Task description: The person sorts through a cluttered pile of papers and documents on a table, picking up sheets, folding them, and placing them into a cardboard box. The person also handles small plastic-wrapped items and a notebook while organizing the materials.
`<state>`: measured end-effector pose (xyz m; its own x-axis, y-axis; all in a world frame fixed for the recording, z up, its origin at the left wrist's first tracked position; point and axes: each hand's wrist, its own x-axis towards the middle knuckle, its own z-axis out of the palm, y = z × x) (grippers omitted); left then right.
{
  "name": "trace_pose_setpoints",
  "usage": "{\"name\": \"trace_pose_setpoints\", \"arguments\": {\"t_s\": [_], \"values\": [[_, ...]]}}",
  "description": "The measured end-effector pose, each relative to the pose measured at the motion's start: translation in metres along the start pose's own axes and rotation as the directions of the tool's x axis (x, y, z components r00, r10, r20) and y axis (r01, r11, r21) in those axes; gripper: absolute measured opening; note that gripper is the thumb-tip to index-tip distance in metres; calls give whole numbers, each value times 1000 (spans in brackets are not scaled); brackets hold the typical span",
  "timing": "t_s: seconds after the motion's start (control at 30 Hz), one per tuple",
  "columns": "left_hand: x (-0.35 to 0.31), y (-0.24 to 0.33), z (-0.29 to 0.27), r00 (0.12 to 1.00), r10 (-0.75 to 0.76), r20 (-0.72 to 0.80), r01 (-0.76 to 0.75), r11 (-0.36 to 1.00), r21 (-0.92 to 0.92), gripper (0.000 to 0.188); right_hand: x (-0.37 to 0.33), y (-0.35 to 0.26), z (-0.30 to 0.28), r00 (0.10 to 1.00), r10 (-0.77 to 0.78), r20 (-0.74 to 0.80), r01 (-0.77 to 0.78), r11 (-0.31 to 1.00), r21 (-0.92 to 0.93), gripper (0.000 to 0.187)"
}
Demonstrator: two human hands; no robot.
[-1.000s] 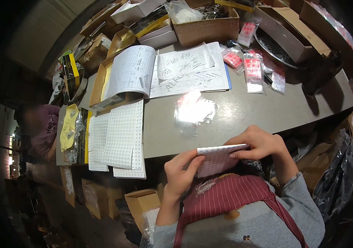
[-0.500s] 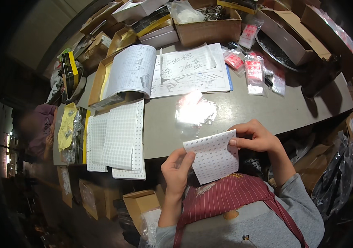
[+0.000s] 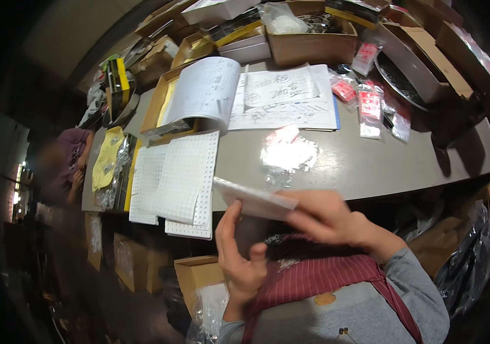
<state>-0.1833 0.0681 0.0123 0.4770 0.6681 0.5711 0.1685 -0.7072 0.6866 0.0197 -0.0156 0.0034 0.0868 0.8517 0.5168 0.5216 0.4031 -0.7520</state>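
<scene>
A white sheet of small printed labels (image 3: 256, 199) is tilted nearly edge-on above the front edge of the table. My right hand (image 3: 334, 218), a little blurred, pinches the sheet's right end between thumb and fingers. By the left part of the sheet, my left hand (image 3: 242, 258) has its fingers stretched upward and its thumb held apart. Its fingertips are at the sheet's lower edge; whether they touch it I cannot tell. Left of the hands lies a stack of similar label sheets (image 3: 176, 178), overhanging the table's front edge. Shiny clear plastic bags (image 3: 288, 155) lie beyond the sheet.
An open notebook (image 3: 199, 92) and handwritten papers (image 3: 285, 112) cover the table's middle back. Red-and-white packets (image 3: 370, 109) lie at right, beside a round tray of dark parts (image 3: 397, 80). A cardboard box (image 3: 314, 46) stands behind. Another person (image 3: 67, 163) is at far left.
The label sheet has turned from facing me to nearly edge-on. My left thumb has come off it and the left fingers have straightened. The whole view has shifted slightly.
</scene>
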Motion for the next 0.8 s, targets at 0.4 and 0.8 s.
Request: {"name": "trace_pose_setpoints", "arguments": {"t_s": [0.4, 0.8], "values": [[-28, -13, -45, 788, -588, -184, 288, 617, -732, 36, 22, -9, 27, 990, -93, 110, 74, 984, 163, 29], [-14, -30, -3, 775, -605, 186, 469, 352, -810, 40, 12, 16, 18, 904, 394, 167, -419, 734, 535, 50]]}}
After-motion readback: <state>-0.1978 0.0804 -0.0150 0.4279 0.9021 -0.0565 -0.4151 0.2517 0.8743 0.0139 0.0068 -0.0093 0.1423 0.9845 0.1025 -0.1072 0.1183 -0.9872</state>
